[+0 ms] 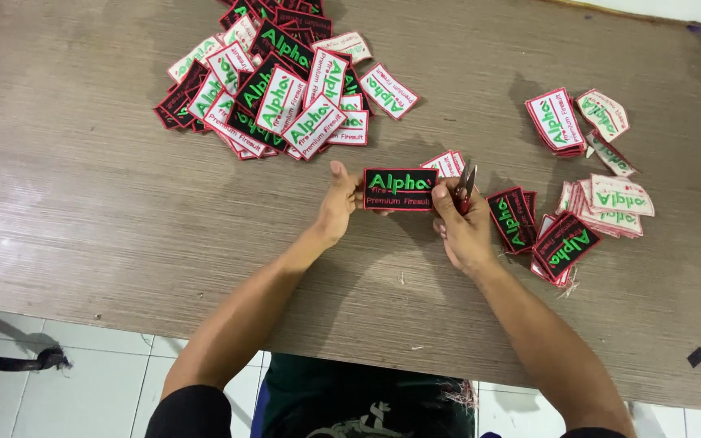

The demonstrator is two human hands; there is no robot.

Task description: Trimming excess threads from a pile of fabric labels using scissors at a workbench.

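Nearest the camera is our dark shirt (350, 401), just below the near edge of the table (83, 203). From there our two bare forearms reach up onto the table.

The table is the largest thing in view, a wide brown top with a woven grain. On it, up and to the left of the patch we hold, sits the big heap (273, 85) of embroidered patches, some black with green letters, some white with green letters, all with red borders. To the right of the held patch lie smaller stacks (590, 174), several turned face down or skewed. Just right of our right hand, a short pile (541, 235) of black patches rests, almost touching the hand.

At the middle of the table we hold one black patch (400, 189) flat and level, letters facing up. Our left hand (338, 203) pinches its left end, thumb on top and fingers beneath. Our right hand (462, 223) pinches its right end between thumb and fingertip, while the same hand is closed around small snips (466, 185), which stand upright beside the patch's right edge. We cannot tell whether the blades touch the cloth.

A few white patches (446, 163) peek out just behind the held patch.
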